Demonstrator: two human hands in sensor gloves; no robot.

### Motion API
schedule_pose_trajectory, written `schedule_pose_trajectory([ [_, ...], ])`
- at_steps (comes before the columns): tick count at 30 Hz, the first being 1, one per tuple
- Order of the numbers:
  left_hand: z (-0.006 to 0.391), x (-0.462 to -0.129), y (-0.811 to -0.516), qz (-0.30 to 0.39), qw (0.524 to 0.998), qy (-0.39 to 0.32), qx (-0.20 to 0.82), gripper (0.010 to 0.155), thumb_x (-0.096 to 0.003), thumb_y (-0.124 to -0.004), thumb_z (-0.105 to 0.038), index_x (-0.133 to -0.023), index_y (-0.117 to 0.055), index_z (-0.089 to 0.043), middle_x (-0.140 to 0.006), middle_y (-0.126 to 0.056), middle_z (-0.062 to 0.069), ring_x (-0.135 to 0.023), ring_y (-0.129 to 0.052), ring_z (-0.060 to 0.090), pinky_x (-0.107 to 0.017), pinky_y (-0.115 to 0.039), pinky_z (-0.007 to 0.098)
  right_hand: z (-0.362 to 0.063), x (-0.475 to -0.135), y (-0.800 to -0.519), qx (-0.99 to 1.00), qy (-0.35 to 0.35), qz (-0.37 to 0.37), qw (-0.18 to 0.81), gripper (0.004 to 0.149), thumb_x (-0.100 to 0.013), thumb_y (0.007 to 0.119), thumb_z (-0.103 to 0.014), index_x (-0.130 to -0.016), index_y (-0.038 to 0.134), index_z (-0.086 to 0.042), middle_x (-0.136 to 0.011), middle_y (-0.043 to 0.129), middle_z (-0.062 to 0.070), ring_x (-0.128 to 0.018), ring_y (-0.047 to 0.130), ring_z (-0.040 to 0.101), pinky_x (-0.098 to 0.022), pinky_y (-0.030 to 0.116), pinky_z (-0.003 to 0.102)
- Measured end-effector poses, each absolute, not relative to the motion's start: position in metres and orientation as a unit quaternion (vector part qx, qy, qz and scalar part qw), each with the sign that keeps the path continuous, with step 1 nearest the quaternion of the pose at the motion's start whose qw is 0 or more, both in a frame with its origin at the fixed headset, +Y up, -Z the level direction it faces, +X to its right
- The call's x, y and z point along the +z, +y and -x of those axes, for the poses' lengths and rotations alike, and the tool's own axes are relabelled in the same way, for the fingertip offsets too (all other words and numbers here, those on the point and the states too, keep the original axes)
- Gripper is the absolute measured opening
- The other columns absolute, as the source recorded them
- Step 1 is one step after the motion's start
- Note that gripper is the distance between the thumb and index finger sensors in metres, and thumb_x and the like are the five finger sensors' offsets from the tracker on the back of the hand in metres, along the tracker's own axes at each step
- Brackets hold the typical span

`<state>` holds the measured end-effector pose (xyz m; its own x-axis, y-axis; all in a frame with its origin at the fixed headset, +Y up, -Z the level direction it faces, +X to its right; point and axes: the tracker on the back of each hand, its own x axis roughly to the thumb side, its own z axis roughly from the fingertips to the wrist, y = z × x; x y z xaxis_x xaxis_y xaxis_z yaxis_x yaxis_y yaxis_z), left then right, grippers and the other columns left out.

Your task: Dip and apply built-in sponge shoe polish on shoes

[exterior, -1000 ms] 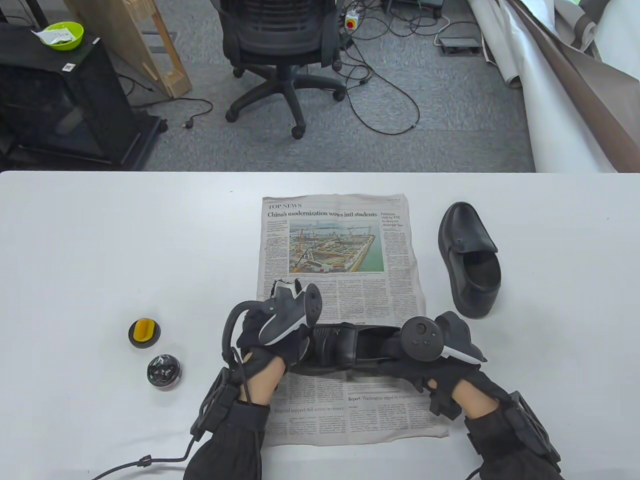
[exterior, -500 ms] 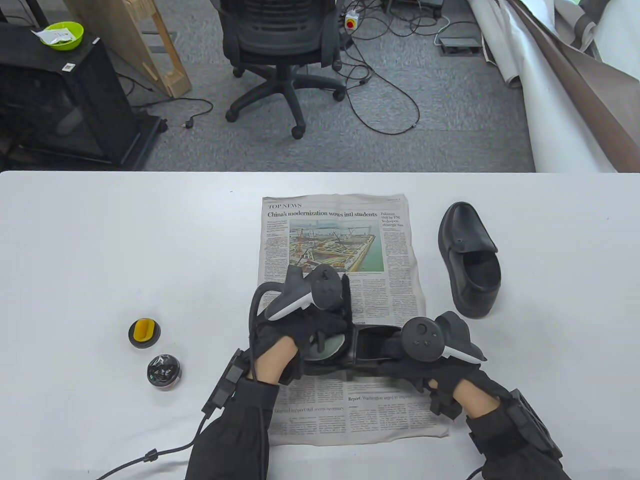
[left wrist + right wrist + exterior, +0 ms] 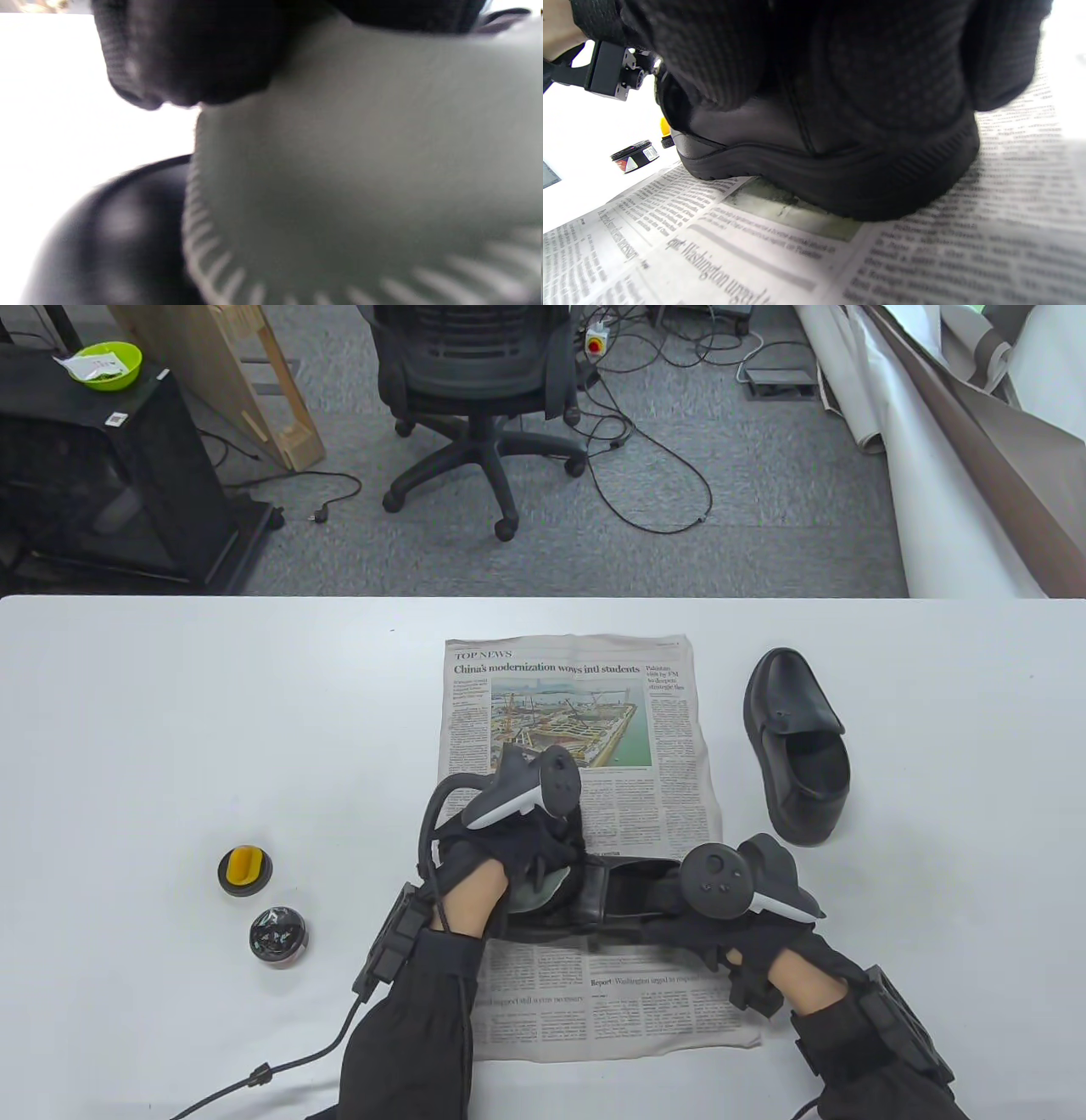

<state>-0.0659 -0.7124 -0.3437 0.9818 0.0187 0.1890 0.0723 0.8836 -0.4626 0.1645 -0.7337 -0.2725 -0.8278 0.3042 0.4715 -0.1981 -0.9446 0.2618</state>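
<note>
A black loafer (image 3: 624, 891) lies on its side across the newspaper (image 3: 577, 712), toe to the left. My left hand (image 3: 534, 861) holds a round grey-green applicator (image 3: 543, 889) with a ribbed rim against the shoe's toe. In the left wrist view the applicator (image 3: 360, 148) fills the frame, pinched under my gloved fingers (image 3: 182, 51), with the shiny toe (image 3: 114, 237) beneath it. My right hand (image 3: 674, 918) grips the heel end of the shoe (image 3: 818, 169), its fingers (image 3: 882, 63) wrapped over the back.
A second black loafer (image 3: 797, 746) stands right of the newspaper. On the table to the left sit an open polish tin (image 3: 278, 936) and a black ring with a yellow centre (image 3: 244, 871). The tin (image 3: 634, 156) also shows in the right wrist view.
My left hand moved from the shoe's left end up over the toe, turning so the grey applicator shows, then slid slightly back along the toe. The right hand and shoe stayed put.
</note>
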Motion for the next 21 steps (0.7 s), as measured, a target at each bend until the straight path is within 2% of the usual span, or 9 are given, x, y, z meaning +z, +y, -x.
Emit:
schedule_pose_trajectory([
  [3, 0.086, -0.341, -0.709, 0.207, 0.975, -0.054, -0.063, 0.054, -0.0392, -0.087, -0.054, -0.088, -0.083, -0.033, -0.055, -0.100, -0.005, -0.019, -0.100, 0.008, -0.053, -0.087, 0.041, -0.165, -0.272, -0.734, 0.951, 0.101, -0.260, 0.132, 0.042, -0.034, 0.085, -0.054, -0.066, 0.090, -0.027, -0.060, 0.090, 0.000, -0.020, 0.102, 0.008, -0.043, 0.090, 0.039],
  [5, 0.100, -0.337, -0.707, 0.211, 0.971, -0.034, -0.104, 0.054, -0.0391, -0.087, -0.055, -0.088, -0.083, -0.033, -0.055, -0.100, -0.005, -0.019, -0.100, 0.007, -0.052, -0.087, 0.040, -0.164, -0.272, -0.734, 0.952, 0.100, -0.259, 0.130, 0.042, -0.034, 0.085, -0.054, -0.066, 0.090, -0.027, -0.060, 0.090, 0.000, -0.020, 0.102, 0.008, -0.043, 0.090, 0.039],
  [8, 0.114, -0.327, -0.701, 0.190, 0.975, -0.014, -0.114, 0.054, -0.0391, -0.088, -0.054, -0.088, -0.084, -0.031, -0.054, -0.100, -0.005, -0.018, -0.100, 0.007, -0.052, -0.088, 0.041, -0.164, -0.272, -0.733, 0.953, 0.099, -0.257, 0.128, 0.042, -0.034, 0.085, -0.054, -0.066, 0.090, -0.027, -0.060, 0.090, 0.000, -0.020, 0.102, 0.008, -0.043, 0.090, 0.039],
  [13, 0.105, -0.308, -0.689, 0.148, 0.985, -0.059, -0.074, 0.054, -0.0393, -0.088, -0.054, -0.089, -0.083, -0.032, -0.055, -0.100, -0.005, -0.018, -0.100, 0.007, -0.052, -0.088, 0.040, -0.164, -0.272, -0.733, 0.954, 0.097, -0.254, 0.124, 0.042, -0.034, 0.085, -0.054, -0.065, 0.090, -0.027, -0.060, 0.090, 0.000, -0.020, 0.102, 0.008, -0.043, 0.090, 0.039],
  [17, 0.078, -0.296, -0.695, 0.116, 0.985, -0.126, -0.004, 0.055, -0.0401, -0.084, -0.055, -0.090, -0.080, -0.032, -0.058, -0.099, -0.005, -0.020, -0.101, 0.007, -0.053, -0.087, 0.041, -0.164, -0.271, -0.734, 0.954, 0.094, -0.255, 0.126, 0.042, -0.034, 0.085, -0.054, -0.065, 0.090, -0.027, -0.060, 0.090, 0.000, -0.020, 0.102, 0.008, -0.043, 0.090, 0.039],
  [21, 0.053, -0.291, -0.695, 0.091, 0.982, -0.152, 0.065, 0.058, -0.0401, -0.083, -0.055, -0.092, -0.079, -0.030, -0.057, -0.099, -0.004, -0.019, -0.100, 0.005, -0.051, -0.088, 0.040, -0.164, -0.272, -0.734, 0.953, 0.096, -0.257, 0.128, 0.042, -0.034, 0.085, -0.054, -0.065, 0.090, -0.027, -0.060, 0.090, 0.000, -0.020, 0.102, 0.008, -0.043, 0.090, 0.039],
])
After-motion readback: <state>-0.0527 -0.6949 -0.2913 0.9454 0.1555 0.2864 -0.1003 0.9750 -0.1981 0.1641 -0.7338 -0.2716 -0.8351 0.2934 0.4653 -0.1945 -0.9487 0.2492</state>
